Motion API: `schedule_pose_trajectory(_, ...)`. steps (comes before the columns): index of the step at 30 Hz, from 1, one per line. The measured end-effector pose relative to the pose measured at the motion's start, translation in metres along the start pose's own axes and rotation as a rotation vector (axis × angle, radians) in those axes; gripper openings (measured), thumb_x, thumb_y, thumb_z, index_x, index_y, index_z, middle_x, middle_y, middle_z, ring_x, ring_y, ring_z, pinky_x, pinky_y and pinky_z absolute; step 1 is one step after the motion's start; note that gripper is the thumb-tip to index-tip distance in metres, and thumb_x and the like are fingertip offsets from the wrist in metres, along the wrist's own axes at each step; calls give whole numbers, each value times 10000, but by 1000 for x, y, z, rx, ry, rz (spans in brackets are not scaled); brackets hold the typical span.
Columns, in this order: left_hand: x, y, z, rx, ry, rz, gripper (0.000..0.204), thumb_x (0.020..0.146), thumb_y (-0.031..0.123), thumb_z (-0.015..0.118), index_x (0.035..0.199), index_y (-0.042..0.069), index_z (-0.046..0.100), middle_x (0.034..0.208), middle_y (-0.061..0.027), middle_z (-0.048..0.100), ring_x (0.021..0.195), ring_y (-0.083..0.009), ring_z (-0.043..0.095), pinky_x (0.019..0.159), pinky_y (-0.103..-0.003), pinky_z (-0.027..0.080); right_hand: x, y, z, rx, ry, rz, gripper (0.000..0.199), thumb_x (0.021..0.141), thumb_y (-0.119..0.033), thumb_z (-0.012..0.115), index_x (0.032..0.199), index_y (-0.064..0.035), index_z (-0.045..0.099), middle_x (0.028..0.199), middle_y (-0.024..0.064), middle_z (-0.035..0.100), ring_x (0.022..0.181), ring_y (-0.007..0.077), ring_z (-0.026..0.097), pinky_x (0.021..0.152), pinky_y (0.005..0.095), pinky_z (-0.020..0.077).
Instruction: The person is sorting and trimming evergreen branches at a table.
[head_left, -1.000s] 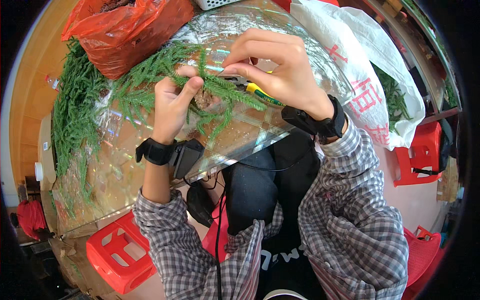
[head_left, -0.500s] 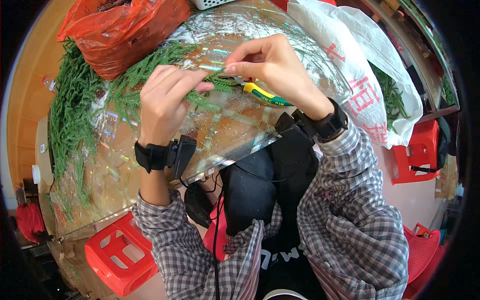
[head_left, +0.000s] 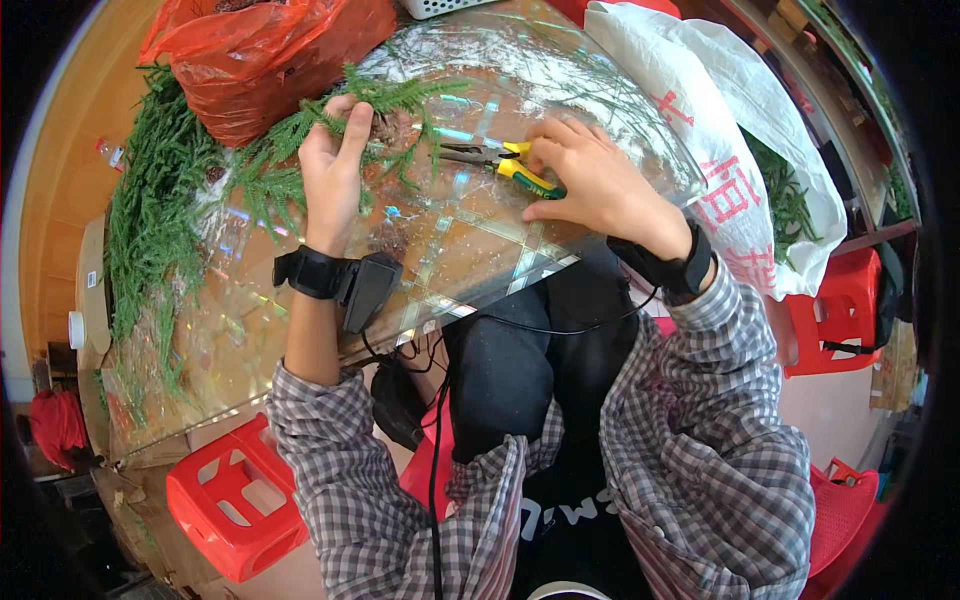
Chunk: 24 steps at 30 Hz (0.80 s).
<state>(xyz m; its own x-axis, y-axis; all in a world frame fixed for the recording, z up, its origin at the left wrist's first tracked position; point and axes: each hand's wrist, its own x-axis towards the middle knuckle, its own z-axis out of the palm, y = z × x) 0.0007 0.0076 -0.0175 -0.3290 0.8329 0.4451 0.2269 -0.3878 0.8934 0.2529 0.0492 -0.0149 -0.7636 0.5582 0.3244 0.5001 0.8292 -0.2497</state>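
Apparently mid-job: L hand [head_left: 331, 172] has an evergreen sprig [head_left: 405, 94] pinched btwn thumb + fingers, just right of the red plastic bag [head_left: 285, 75]. R hand [head_left: 608, 188] half open around yellow-green pliers [head_left: 509, 166], can't tell if gripped. Sprig prob. unfinished; loose evergreen branches [head_left: 155, 205], far left, look unworked.

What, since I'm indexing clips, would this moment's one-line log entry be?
left hand: holding green sprig | right hand: open at pliers, contact unclear | nearby: red bag, green branches
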Motion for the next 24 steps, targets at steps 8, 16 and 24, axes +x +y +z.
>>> schedule_pose_trajectory(8, -1, 3, -2, -153, -51, -80, 265, 824, 191, 601, 976, -11, 521, 859, 1, 502, 791, -64, 463, 720, -207, 369, -10, -4, -2, -40, -6, -13, 280, 745, -206, 626, 921, -19, 513, 950, 114, 498, 907, 295, 483, 783, 374, 377)
schedule_pose_trajectory(16, -3, 8, -2, -48, -88, -70, 239, 801, 170, 611, 950, 0, 534, 858, -10, 499, 833, -80, 461, 735, -222, 374, -16, -3, -1, 364, 281, 233, 243, 755, -119, 586, 965, -25, 507, 965, 119, 508, 852, 305, 522, 718, 342, 432)
schedule_pose_trajectory(24, -6, 16, -1, -11, -323, -63, 216, 785, 161, 566, 943, 16, 545, 822, -4, 486, 804, -85, 460, 683, -212, 385, -19, -6, 7, 400, 367, 141, 401, 621, -19, 582, 1016, -36, 515, 975, 121, 501, 843, 255, 541, 721, 296, 441)
